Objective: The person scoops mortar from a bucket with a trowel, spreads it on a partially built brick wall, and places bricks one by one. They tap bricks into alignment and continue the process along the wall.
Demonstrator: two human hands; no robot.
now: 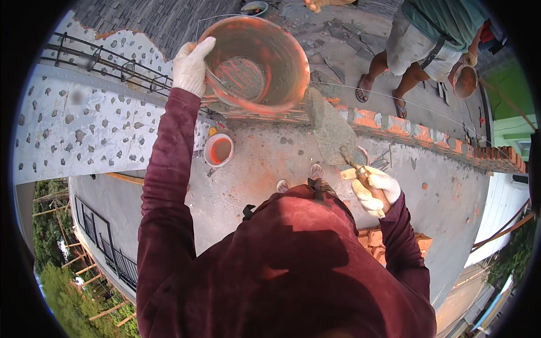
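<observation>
My left hand (190, 67), in a white work glove, grips the rim of a large orange bucket (293, 62) on its left side. The bucket is tilted so that its inside faces me; grey mortar smears coat its wall and bottom. In my right hand (372, 190), also gloved, is the handle of a trowel (332, 129), with the fingers wrapped round it. The trowel's blade is grey with mortar and points up and left, its tip close to the bucket's right side. Behind them runs a low brick wall (394, 125), partly hidden by the bucket.
A small bucket (220, 151) stands on the concrete floor left of my feet. Stacked bricks (373, 239) lie behind my right arm. Steel rebar (107, 62) juts along the left wall. Beyond the brick wall stands another person (428, 42) near a second orange bucket (465, 81).
</observation>
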